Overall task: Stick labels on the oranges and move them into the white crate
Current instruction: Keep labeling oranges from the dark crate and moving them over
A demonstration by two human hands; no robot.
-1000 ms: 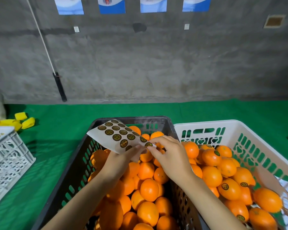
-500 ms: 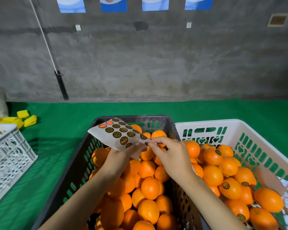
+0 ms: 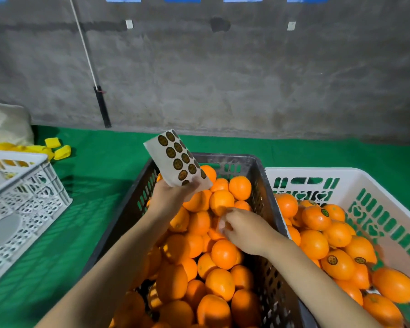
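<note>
**Inspector:** Report the grip status, left hand first.

**Operator:** The left hand [image 3: 173, 196] is grasping the label sheet [image 3: 176, 159] by its lower edge, with thumb and fingers curling round it. The sheet is standing tilted above the far-left corner of the black crate [image 3: 258, 165], and its rows of dark round labels are facing the camera.

**Inspector:** And the right hand?

**Operator:** The right hand [image 3: 246, 230] is hanging low inside the black crate. Its fingers are curling and the fingertips [image 3: 223, 224] are bunching together close to the fruit (motion blur is obscuring them). I cannot tell whether they are pinching a label or touching an orange.

**Inspector:** Where are the oranges lying?

**Operator:** Oranges [image 3: 224, 254] are filling the black crate beneath both hands. Labelled oranges [image 3: 316, 217] are lying in the white crate [image 3: 341, 172], which is standing against the black crate's right wall.

**Inspector:** Surroundings?

**Operator:** Both crates are sitting on a green mat [image 3: 100, 185]. A lattice-sided crate [image 3: 33, 200] is standing well apart to the left of the black crate. Yellow pieces [image 3: 62, 151] are lying to the far left of the black crate, near the wall. A grey wall [image 3: 246, 79] is rising behind the black crate, and a dark-tipped pole [image 3: 102, 107] is leaning against it.
</note>
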